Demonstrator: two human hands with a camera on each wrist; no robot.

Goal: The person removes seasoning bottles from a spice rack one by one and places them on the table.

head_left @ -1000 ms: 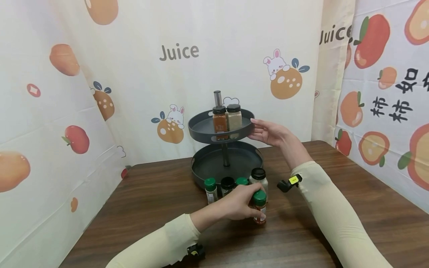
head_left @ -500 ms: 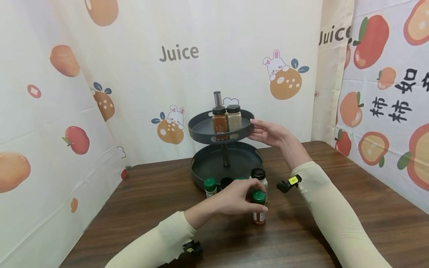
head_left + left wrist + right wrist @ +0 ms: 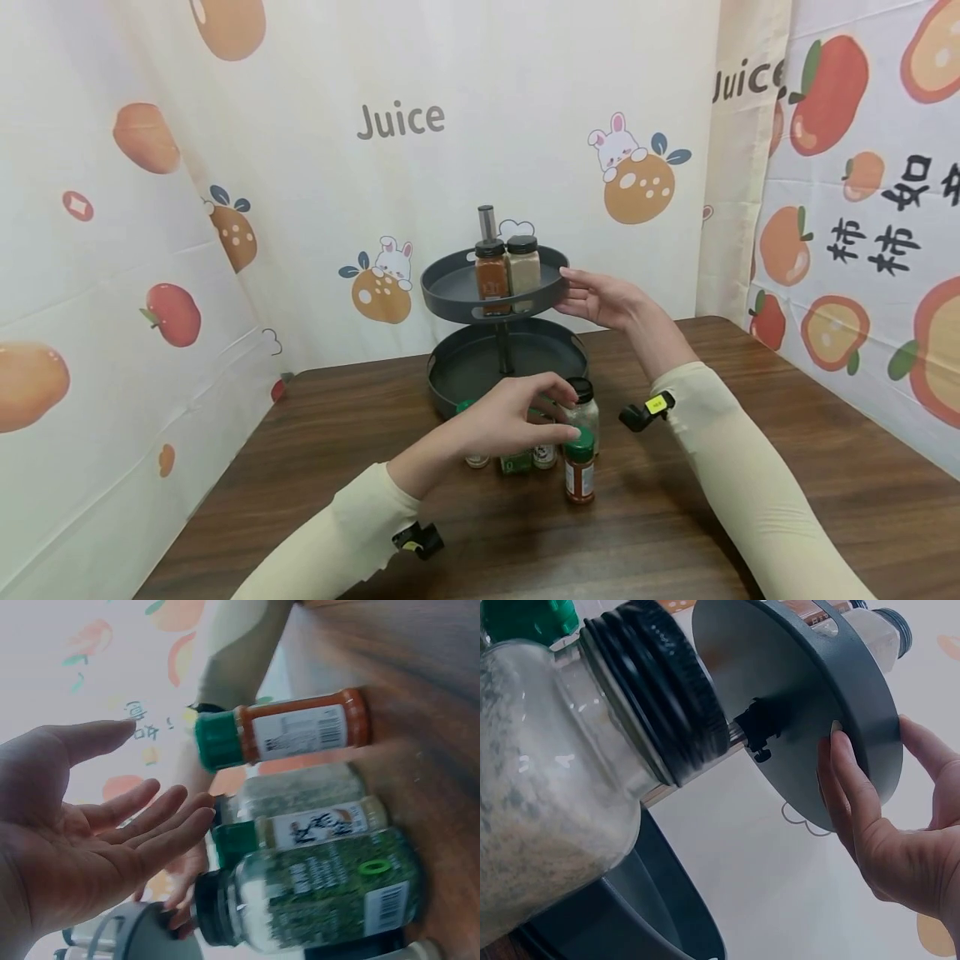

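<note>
Since a second ago, the fingers (image 3: 180, 837) of my left hand (image 3: 504, 417) have let go of the green-capped red bottle (image 3: 580, 480) and drawn back up and to my left, while the bottle has stayed put. They are loosely extended, thumb apart from the rest, holding nothing; from the left wrist, a gap shows between them and the green cap. The red bottle stands upright on the brown table (image 3: 660, 525), nearest me of its group. My right hand (image 3: 603, 298) has kept its place, thumb and fingers gripping the right side of the upper tray (image 3: 450, 305). Just behind the red bottle is a pale black-lidded jar (image 3: 588, 421); beside it, partly hidden by my left hand, are a small green-capped bottle (image 3: 319, 827), a herb jar (image 3: 330, 892) and another green-capped bottle (image 3: 476, 460). Behind them lies the lower tray (image 3: 461, 367), joined to the upper by a post (image 3: 505, 350). On the upper tray, an orange jar (image 3: 492, 279) and a beige jar (image 3: 525, 268) stand side by side.
</note>
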